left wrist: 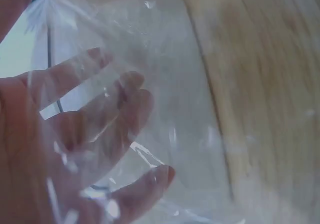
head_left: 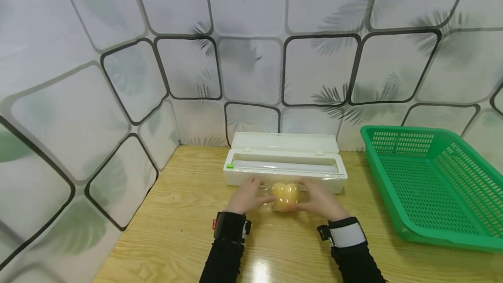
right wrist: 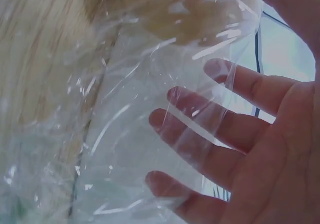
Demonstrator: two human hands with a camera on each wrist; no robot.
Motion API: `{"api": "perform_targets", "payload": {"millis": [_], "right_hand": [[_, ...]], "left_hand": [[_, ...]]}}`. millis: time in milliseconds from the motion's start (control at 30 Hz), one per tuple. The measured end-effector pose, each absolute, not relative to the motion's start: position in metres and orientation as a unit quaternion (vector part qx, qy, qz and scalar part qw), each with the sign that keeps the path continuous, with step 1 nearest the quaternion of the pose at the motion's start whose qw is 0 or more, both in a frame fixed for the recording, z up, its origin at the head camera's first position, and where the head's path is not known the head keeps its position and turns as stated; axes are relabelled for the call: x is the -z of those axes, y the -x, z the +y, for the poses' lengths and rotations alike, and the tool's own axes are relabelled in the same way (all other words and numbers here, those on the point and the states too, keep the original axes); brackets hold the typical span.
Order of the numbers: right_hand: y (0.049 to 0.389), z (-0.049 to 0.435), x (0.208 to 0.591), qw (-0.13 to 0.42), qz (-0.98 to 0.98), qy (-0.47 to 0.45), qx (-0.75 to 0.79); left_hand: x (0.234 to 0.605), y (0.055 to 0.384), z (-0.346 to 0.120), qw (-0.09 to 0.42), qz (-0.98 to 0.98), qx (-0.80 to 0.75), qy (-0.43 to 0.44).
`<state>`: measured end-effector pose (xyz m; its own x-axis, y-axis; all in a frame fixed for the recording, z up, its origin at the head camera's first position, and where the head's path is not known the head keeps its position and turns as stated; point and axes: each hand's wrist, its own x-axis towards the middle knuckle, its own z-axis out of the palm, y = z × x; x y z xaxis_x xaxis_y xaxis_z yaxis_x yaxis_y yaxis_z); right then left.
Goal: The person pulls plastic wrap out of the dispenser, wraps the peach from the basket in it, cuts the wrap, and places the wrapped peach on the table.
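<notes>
Clear cling film (right wrist: pixel 130 104) lies around a smooth yellow fruit-like thing (head_left: pixel 284 196), which shows two rounded lobes on top. My left hand (head_left: pixel 245 196) is at its left side, its thumb against the wrapped yellow thing. On the other side is my right hand (head_left: pixel 320 200), thumb also at the yellow thing. Both wrist views show spread, slightly bent fingers (left wrist: pixel 135 112) seen through the film. Just behind the hands stands a white cling film dispenser (head_left: pixel 284 181), lid raised, with a roll (head_left: pixel 283 166) inside. Film stretches from its front edge down over the yellow thing.
A green slotted plastic basket (head_left: pixel 401 217) stands on the right of the wooden table (head_left: pixel 188 187). A small bright green piece (head_left: pixel 230 166) sits at the dispenser's left end. Patterned wall covering (head_left: pixel 251 69) closes off the back and left.
</notes>
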<state>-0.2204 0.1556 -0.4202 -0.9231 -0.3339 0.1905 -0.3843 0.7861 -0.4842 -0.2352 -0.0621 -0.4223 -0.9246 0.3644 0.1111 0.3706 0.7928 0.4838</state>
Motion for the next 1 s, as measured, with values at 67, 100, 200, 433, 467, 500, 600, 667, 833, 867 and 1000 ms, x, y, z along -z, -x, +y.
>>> {"api": "perform_targets", "payload": {"millis": [67,100,200,433,467,500,600,667,833,867,1000], "right_hand": [[0.219,0.157,0.419,0.035,-0.945,-0.181,-0.27],[0.219,0.157,0.419,0.03,-0.946,-0.175,-0.27],[0.218,0.158,0.418,0.017,-0.949,-0.163,-0.268],[0.219,0.16,0.419,0.009,-0.954,-0.162,-0.251],[0.22,0.16,0.419,0.008,-0.954,-0.164,-0.252],[0.22,0.161,0.419,0.007,-0.953,-0.168,-0.253],[0.22,0.163,0.418,0.003,-0.949,-0.17,-0.264],[0.22,0.165,0.417,0.004,-0.945,-0.176,-0.274],[0.22,0.169,0.416,0.012,-0.935,-0.19,-0.299],[0.22,0.169,0.416,0.014,-0.934,-0.19,-0.301],[0.22,0.171,0.417,0.017,-0.935,-0.192,-0.297]], "left_hand": [[0.423,0.236,-0.067,-0.01,-0.944,0.273,0.184],[0.424,0.236,-0.069,-0.017,-0.943,0.28,0.179],[0.427,0.237,-0.074,-0.041,-0.938,0.3,0.168],[0.433,0.24,-0.083,-0.089,-0.929,0.326,0.151],[0.433,0.24,-0.084,-0.091,-0.928,0.329,0.151],[0.433,0.241,-0.085,-0.092,-0.927,0.331,0.15],[0.43,0.241,-0.091,-0.082,-0.925,0.339,0.15],[0.426,0.241,-0.097,-0.06,-0.923,0.348,0.152],[0.418,0.239,-0.112,0.008,-0.928,0.349,0.134],[0.417,0.239,-0.114,0.014,-0.929,0.347,0.125],[0.417,0.239,-0.119,0.015,-0.933,0.346,0.099]]}}
